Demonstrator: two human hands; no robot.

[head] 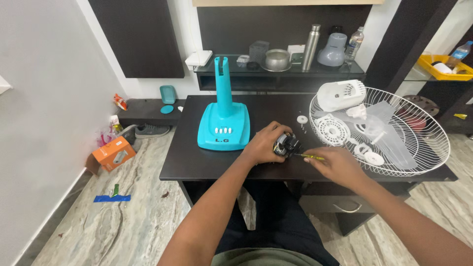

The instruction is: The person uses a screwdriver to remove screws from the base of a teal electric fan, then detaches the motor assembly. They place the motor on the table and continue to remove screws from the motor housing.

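View: head-worn camera, single
Facing: downward and forward over the dark rectangular wooden table
Nearness: close, forearms filling the lower frame

Even, bright indoor light fills the room, with daylight strongest at the upper right. Shadows are soft; a faint one lies under the hands on the dark table. The glass shelf shows mild glare. Focus is sharp throughout, with wide-angle bending along the edges.
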